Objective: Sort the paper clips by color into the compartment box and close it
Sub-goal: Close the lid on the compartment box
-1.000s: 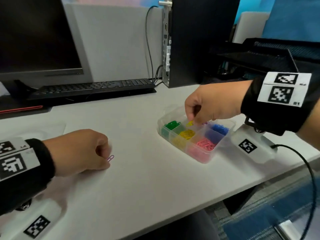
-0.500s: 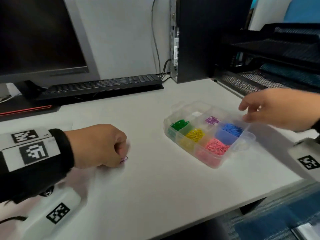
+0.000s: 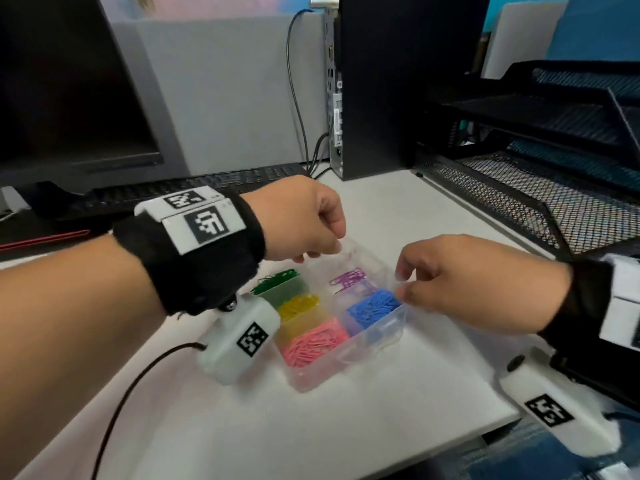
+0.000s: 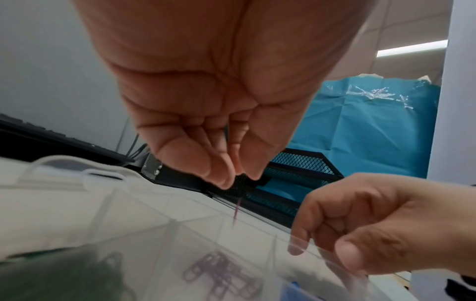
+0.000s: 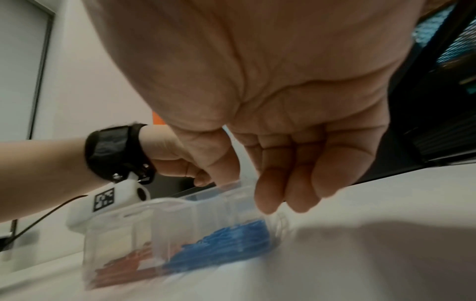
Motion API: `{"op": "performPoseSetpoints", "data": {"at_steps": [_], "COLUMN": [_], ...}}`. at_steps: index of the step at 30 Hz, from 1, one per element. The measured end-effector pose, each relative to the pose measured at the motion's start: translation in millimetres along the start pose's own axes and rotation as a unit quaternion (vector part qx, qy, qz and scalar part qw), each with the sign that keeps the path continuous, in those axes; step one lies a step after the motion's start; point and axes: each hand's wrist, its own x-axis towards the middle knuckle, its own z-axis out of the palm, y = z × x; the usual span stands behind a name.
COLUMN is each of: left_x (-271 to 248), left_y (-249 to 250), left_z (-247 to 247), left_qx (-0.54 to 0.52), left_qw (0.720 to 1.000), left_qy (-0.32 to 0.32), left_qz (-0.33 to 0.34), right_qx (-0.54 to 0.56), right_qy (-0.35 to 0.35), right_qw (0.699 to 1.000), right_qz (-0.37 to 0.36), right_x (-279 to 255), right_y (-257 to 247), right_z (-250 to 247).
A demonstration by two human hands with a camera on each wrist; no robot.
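A clear compartment box [image 3: 381, 337] sits on the white desk, holding green [image 3: 277, 277], yellow [image 3: 298, 304], pink [image 3: 315, 341], blue [image 3: 374, 304] and purple clips [image 3: 348, 278] in separate cells. My left hand [image 3: 329, 249] hovers over the back of the box. Its thumb and forefinger pinch the top of one purple paper clip [image 4: 236, 211], which dangles above the purple cell [image 4: 221, 272]. My right hand [image 3: 401, 282] is at the box's right side, thumb and fingers pinching the edge of the clear lid [image 5: 247, 179], lifted above the blue cell [image 5: 226, 244].
A keyboard [image 3: 194, 188] and a dark monitor [image 3: 69, 98] stand behind my left arm. A black computer tower [image 3: 398, 81] is at the back, and black mesh trays [image 3: 519, 202] are close on the right. The desk's front edge [image 3: 450, 441] runs just below the box.
My left hand lifted the purple clip from the desk at the left and carried it right, over the box. My right hand came back to the box's right side and took hold of the lid.
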Motion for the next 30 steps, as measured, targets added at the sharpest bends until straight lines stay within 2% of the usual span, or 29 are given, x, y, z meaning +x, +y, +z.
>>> {"op": "performPoseSetpoints", "data": {"at_steps": [4,8,11,14,17,22,26,27,30], "left_x": [-24.6,-76.1,-118.9,-158.6,-182.4,-203.6,-215.9,-219.2,-231.8], "left_y": [-30.9,-81.1,-121.7,-147.9,-159.9,-176.2,-177.0,-175.6,-168.9], "left_z": [-24.2,-59.6,-83.2,-87.5,-70.8,-54.3,-54.2,-60.2,-95.3], "left_qx": [0.084,0.238,0.266,0.284,0.310,0.380,0.405,0.412,0.371], "left_qw": [0.996,0.963,0.936,0.919,0.909,0.909,0.904,0.903,0.918], "left_qy": [0.017,-0.004,-0.017,-0.054,-0.101,-0.033,-0.031,-0.012,0.117], "left_qz": [-0.035,-0.129,-0.229,-0.267,-0.261,-0.171,-0.132,-0.123,-0.076], "right_qx": [0.029,0.032,0.000,-0.027,-0.046,-0.068,-0.080,-0.086,-0.098], "right_qy": [-0.007,-0.020,-0.020,-0.015,-0.019,-0.053,-0.073,-0.067,-0.034], "right_qw": [0.999,0.998,0.998,0.996,0.993,0.987,0.985,0.985,0.987], "right_qz": [-0.016,-0.041,-0.061,-0.085,-0.108,-0.133,-0.134,-0.132,-0.121], "right_x": [-0.7,-0.4,1.3,8.2,15.7,19.4,18.8,18.3,17.8], "right_y": [-14.3,-23.2,-39.6,-64.1,-90.0,-129.9,-145.4,-147.4,-152.4], "right_z": [2.5,1.6,0.4,5.3,12.8,15.9,13.0,9.9,-5.8]}}
